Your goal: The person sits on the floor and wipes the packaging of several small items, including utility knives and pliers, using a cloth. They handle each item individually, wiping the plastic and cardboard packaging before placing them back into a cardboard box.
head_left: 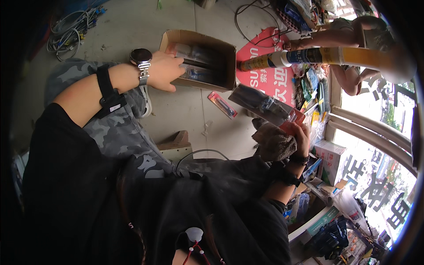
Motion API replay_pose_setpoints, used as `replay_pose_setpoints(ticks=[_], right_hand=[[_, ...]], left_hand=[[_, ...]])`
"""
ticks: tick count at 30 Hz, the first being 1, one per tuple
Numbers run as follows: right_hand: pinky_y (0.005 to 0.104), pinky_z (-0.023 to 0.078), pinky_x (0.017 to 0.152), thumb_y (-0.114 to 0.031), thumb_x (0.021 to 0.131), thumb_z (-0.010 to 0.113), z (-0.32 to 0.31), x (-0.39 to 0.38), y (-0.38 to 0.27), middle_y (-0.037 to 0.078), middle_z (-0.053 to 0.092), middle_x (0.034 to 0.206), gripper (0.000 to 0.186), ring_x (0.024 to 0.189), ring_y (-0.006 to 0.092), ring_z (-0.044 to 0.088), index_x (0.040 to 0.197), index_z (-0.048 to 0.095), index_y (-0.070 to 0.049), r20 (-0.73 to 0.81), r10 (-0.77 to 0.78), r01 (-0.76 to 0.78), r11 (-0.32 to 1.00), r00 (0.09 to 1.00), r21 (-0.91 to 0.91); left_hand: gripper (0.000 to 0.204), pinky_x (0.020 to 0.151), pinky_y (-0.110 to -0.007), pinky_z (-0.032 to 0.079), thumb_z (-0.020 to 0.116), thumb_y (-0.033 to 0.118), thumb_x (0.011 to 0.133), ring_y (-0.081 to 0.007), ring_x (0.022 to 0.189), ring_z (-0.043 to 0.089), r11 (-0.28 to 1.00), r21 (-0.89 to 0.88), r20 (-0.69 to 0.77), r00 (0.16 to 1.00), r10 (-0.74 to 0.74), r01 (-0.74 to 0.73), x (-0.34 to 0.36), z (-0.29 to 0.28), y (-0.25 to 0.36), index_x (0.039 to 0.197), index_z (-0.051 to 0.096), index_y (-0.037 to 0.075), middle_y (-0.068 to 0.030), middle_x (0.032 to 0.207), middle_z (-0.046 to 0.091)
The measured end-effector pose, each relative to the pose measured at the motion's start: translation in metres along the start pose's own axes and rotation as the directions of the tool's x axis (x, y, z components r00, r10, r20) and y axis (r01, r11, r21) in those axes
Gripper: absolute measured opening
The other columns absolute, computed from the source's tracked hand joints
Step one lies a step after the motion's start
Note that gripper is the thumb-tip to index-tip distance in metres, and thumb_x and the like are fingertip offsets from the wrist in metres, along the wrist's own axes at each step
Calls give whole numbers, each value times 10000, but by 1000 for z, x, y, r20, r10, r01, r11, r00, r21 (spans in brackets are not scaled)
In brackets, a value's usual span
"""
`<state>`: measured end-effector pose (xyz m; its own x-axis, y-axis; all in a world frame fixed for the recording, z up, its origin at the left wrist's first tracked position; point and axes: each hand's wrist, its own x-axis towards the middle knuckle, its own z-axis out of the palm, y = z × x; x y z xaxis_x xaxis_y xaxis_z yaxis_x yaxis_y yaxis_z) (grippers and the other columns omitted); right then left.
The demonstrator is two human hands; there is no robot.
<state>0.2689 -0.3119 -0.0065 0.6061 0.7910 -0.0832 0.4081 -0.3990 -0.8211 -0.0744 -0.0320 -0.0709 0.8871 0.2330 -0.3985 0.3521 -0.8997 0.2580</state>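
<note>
My left hand (165, 70), with a watch on its wrist, reaches into an open cardboard box (227, 66) on the concrete floor and rests on the clear-wrapped packs (196, 59) inside. My right hand (298, 137) grips a stack of blister-packed tools (265, 106) with red card backs, together with a grey-brown rag (274, 143). One more red blister pack (222, 104) lies loose on the floor between the box and my right hand.
Another person's arm (329, 39) stretches in at the upper right beside a long sealant tube (309, 56). A red printed mat (265, 77) lies under it. Cables (70, 33) sit at the upper left. Shelves of packaged goods (327, 154) line the right.
</note>
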Motion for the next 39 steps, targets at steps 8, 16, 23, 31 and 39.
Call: replay_pose_setpoints(ticks=[8,16,23,31,39], right_hand=[[262,506,745,-154,928,575,-40,10,38,127,685,896,206,826,171,651,969,623,42,282,330,-412,857,901,311],[239,411,587,-169,918,591,24,14,-4,-11,589,692,232,656,59,502,792,637,20,366,227,-128,953,903,-275],[290,407,559,-234,898,606,73,37,83,18,553,619,289,611,82,486,765,613,23,463,330,-204,932,823,-300],[247,353,507,-311,915,619,67,95,134,-64,501,604,319,550,46,438,752,649,-38,483,432,-357,902,762,-244],[333,481,757,-394,887,651,67,149,161,102,697,843,410,812,194,638,1015,689,-6,374,261,-24,846,890,-533]], left_hand=[[477,767,-416,499,698,347,766,-288,960,606,1000,5,124,992,22,-22,1,-8,-2,1122,569,56,-111,988,600],[468,757,-422,503,699,352,764,-295,943,618,1000,1,160,987,-21,21,-4,-10,-3,1116,584,65,-105,974,610],[470,739,-426,505,697,363,765,-293,936,622,1000,15,156,988,-4,2,-1,-9,-4,1117,588,72,-100,981,611],[490,736,-412,513,695,368,760,-286,930,625,999,30,168,985,-47,42,0,-10,-7,1137,586,74,-95,961,618],[476,761,-421,502,699,367,753,-275,937,626,994,-2,212,971,-108,111,-8,-6,-8,1128,596,92,-88,966,623]])
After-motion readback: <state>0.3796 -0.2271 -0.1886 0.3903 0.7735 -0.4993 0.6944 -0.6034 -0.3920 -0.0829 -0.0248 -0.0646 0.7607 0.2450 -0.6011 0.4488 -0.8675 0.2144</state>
